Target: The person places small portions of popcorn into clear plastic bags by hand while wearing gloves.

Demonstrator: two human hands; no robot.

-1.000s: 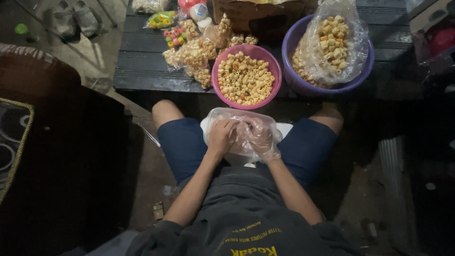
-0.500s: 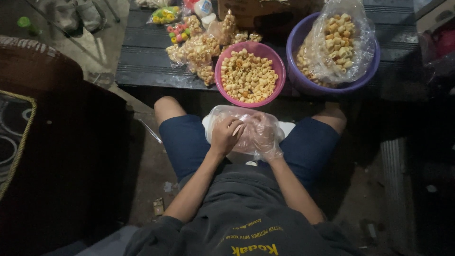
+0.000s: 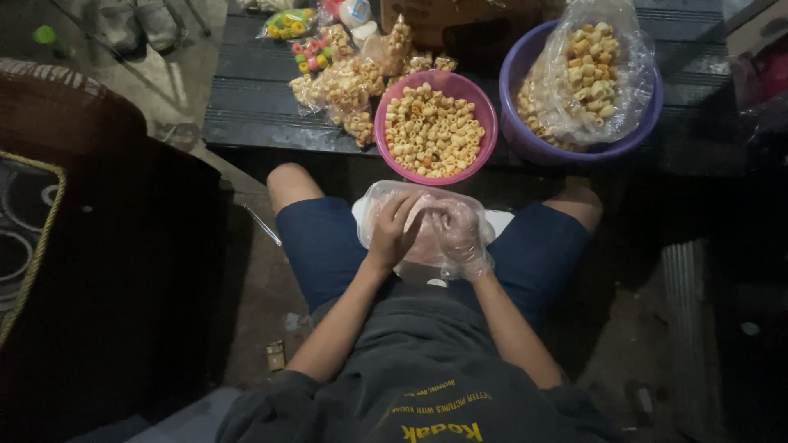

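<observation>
Item, on the lap: clear plastic bag (image 3: 419,226), thin and slack, left hand (image 3: 394,231) gripping its top, right hand (image 3: 458,238) pushed inside; I judge it could tear or slip if tugged hard. Bench (image 3: 254,98): pink bowl (image 3: 484,143) full of ring snacks; purple bowl (image 3: 533,143) holding a part-filled snack bag (image 3: 595,70); small filled packets (image 3: 345,82) beside.

Home snack-packing spot: floor seat, low dark bench (image 3: 263,98), basins of puffed snacks (image 3: 431,131).

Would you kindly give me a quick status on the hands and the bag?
Left hand bare, right hand gloved, both gripping clear plastic bag in lap. Pink bowl of snacks ahead. Nothing between.
</observation>
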